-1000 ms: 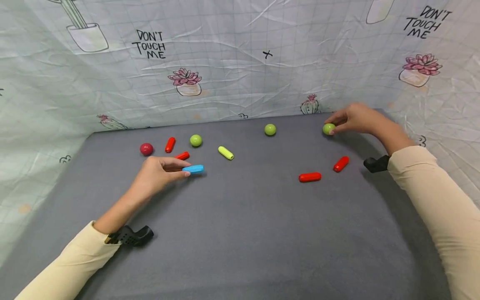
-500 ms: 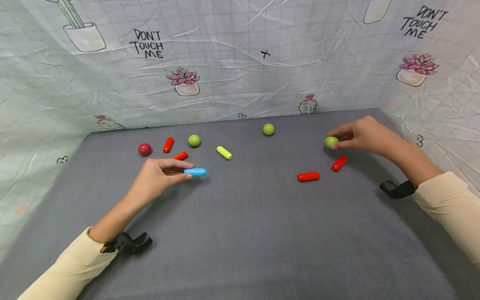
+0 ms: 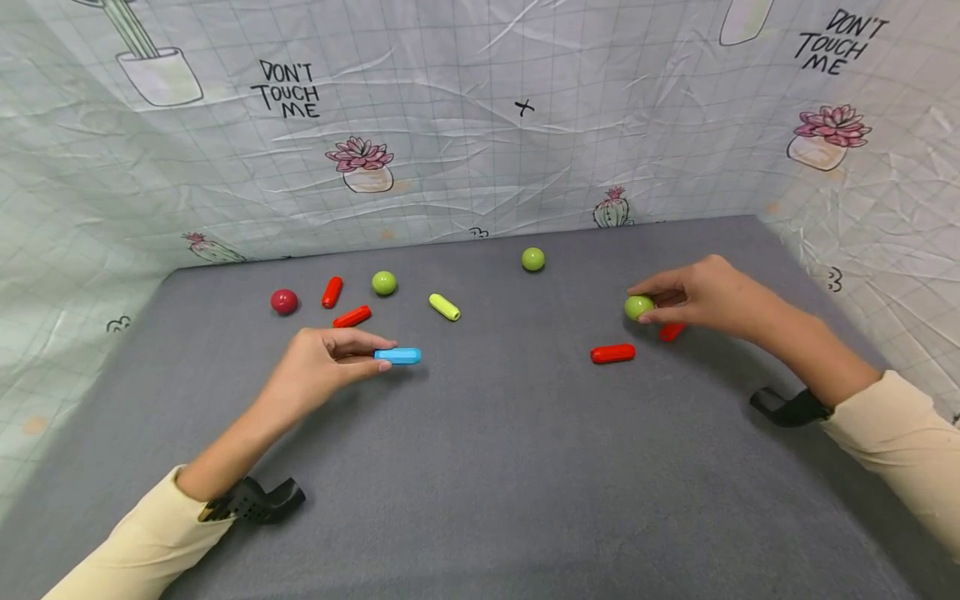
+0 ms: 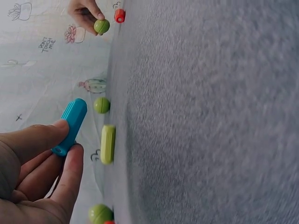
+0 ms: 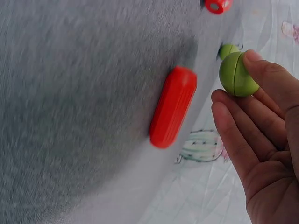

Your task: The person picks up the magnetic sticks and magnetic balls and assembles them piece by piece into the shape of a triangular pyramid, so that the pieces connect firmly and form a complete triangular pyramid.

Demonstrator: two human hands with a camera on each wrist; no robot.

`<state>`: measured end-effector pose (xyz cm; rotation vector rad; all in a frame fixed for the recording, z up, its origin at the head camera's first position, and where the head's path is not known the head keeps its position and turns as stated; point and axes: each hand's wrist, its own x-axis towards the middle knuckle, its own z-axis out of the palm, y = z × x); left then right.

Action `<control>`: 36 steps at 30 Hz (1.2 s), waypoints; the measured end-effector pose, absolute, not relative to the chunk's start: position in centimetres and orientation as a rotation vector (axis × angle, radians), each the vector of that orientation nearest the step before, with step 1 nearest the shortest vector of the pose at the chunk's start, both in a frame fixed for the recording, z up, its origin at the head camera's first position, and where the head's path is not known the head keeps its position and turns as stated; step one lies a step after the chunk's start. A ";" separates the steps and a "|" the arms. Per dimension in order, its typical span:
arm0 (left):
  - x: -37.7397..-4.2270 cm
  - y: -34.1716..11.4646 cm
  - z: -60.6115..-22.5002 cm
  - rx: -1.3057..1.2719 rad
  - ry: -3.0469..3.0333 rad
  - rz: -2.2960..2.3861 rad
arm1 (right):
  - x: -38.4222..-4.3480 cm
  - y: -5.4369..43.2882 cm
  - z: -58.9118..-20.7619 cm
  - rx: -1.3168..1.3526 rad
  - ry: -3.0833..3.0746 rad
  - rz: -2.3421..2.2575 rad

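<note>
My left hand (image 3: 318, 367) pinches a blue ribbed cylinder (image 3: 401, 357) between thumb and fingers, above the grey table. In the left wrist view a small hole shows in the near end of this blue cylinder (image 4: 74, 123). On the right, thumb and fingertips of my right hand (image 3: 723, 296) grip a green ball (image 3: 638, 307); a seam runs round the ball (image 5: 232, 77) in the right wrist view. Below that hand lies a red cylinder (image 3: 671, 332), partly hidden by it in the head view. A second red cylinder (image 3: 612, 354) rests just to the left.
Behind the left hand lie a dark red ball (image 3: 284, 302), red cylinders (image 3: 332, 292) (image 3: 352, 317), a green ball (image 3: 384, 283) and a yellow-green cylinder (image 3: 444, 307). Another green ball (image 3: 533, 259) sits near the back edge. A printed cloth (image 3: 450, 125) hangs behind the table (image 3: 480, 467).
My right hand has brought the green ball from the back toward me and slightly left, now over a red cylinder. My left hand has shifted a little right and nearer with the blue cylinder.
</note>
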<state>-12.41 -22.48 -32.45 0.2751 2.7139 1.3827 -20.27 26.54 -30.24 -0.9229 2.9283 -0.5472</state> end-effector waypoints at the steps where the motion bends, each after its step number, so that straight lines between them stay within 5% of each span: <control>1: -12.4 -22.4 -32.5 0.274 2.711 1.378 | -20.2 26.4 -30.3 -0.942 2.927 -0.557; 15: -11.9 -21.3 -32.5 0.261 2.638 1.409 | -19.0 23.9 -30.6 -1.256 2.869 -0.637; 36: -11.9 -20.4 -32.3 0.305 2.563 1.466 | -18.3 20.1 -30.9 -1.232 2.678 -0.804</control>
